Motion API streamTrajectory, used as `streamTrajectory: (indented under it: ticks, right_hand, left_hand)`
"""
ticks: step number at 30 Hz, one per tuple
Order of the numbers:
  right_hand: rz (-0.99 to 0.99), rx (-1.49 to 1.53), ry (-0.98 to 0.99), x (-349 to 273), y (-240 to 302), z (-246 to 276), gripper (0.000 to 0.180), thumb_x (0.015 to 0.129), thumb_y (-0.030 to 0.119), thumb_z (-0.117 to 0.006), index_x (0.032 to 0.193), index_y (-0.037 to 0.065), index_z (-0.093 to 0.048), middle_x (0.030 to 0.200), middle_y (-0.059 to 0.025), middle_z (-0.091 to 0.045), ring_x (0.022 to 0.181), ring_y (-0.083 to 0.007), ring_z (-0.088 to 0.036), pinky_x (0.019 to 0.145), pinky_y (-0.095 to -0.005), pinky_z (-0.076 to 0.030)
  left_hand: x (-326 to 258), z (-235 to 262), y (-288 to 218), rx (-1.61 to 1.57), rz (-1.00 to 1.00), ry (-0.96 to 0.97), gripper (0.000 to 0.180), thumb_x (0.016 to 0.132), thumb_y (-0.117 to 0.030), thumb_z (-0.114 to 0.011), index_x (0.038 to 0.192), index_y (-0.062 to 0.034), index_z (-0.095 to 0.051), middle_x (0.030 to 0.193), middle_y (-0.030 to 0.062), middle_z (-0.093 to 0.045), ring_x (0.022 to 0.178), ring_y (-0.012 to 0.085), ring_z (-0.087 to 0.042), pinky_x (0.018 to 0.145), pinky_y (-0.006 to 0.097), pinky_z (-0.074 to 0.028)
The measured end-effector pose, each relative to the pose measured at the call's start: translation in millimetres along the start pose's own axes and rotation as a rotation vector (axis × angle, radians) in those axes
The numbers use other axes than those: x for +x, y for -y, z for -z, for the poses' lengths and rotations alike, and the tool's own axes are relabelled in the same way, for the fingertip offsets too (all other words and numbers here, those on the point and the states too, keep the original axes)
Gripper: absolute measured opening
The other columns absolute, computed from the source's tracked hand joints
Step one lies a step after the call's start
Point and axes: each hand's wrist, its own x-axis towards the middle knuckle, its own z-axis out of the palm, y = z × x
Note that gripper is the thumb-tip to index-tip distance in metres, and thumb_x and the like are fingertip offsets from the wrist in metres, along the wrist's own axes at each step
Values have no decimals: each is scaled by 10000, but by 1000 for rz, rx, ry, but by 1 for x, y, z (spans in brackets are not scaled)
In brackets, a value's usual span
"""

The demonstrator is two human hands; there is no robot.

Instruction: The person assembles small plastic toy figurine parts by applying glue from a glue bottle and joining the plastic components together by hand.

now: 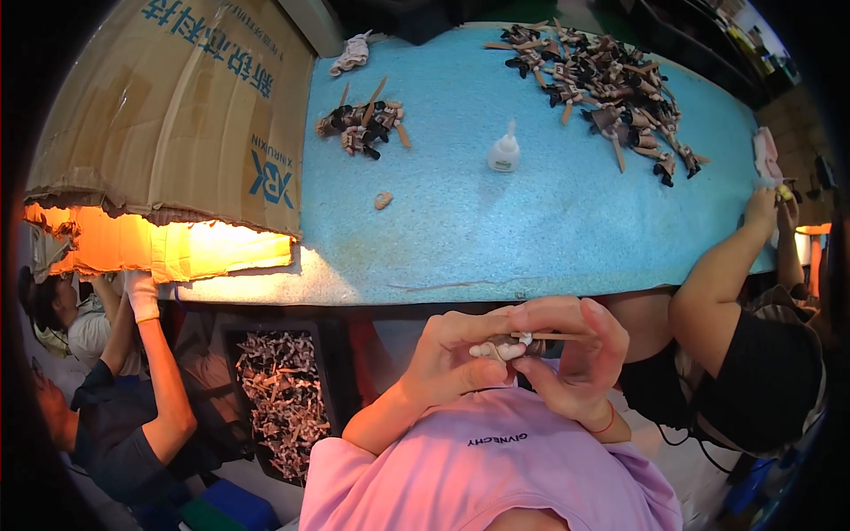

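Observation:
Both hands are raised in front of my chest, just off the near edge of the blue table. Between their fingertips is a small figurine [503,350] with pale and brown parts, lying sideways. My left hand [450,352] pinches it from one side. On the other side, the fingers of my right hand [584,376] curl around it, and a thin tan stick [558,336] runs along them. Fingers hide part of the figurine. Farther in on the table stands a white squeeze bottle [504,154], apart from my hands. A small beige piece [382,201] lies to its left.
A large pile of similar figurines [620,97] covers the far right; a smaller cluster [363,126] lies far left, near a crumpled white glove [352,53]. A cardboard box [177,106] glows underneath. Below stands a black crate [332,389] of small parts. People work at both sides.

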Motion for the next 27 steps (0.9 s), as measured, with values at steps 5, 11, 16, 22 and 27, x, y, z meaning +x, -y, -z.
streamTrajectory:
  ticks: [5, 11, 16, 22, 27]
  right_hand:
    - [-83, -98, -44, 3, 2, -2, 747, 672, -129, -659, 1302, -16, -274, 975, -210, -597, 820, -250, -624, 663, -316, -519]
    - [-71, -196, -74, 7, 5, -1, 753, 671, -112, -667, 1306, -25, -271, 928, -198, -605, 816, -246, -617, 628, -304, -502]
    - [-9, -146, -67, 7, 1, -2, 754, 657, -109, -678, 1299, -6, -296, 931, -198, -607, 839, -279, -601, 652, -323, -498]
    - [43, -188, -16, 1, 0, 1, 792, 628, -92, -709, 1300, 37, -310, 939, -185, -622, 853, -300, -589, 679, -362, -502]
    - [42, -200, -20, -1, 2, 1, 813, 613, -75, -727, 1302, 60, -315, 918, -172, -640, 862, -295, -588, 682, -362, -504]
  left_hand:
    - [-2, 6, 8, -346, 189, -23, 468, 847, -315, -601, 1134, 50, -537, 1026, 132, -572, 835, 189, -573, 601, 303, -507]
    - [1, 3, 8, -513, 302, -31, 574, 870, -415, -523, 1162, 77, -474, 1049, 143, -554, 844, 227, -579, 621, 344, -506]
    - [1, -1, 3, -652, 285, -36, 465, 867, -261, -538, 1175, 80, -469, 1055, 160, -547, 846, 237, -581, 670, 375, -500]
    - [0, 0, 0, -538, 293, -80, 392, 827, -135, -549, 1161, 67, -516, 971, 153, -583, 796, 222, -592, 692, 339, -496]
    - [-4, 0, 4, -535, 249, -35, 386, 811, -98, -544, 1164, 57, -523, 907, 127, -607, 759, 200, -595, 700, 303, -492]
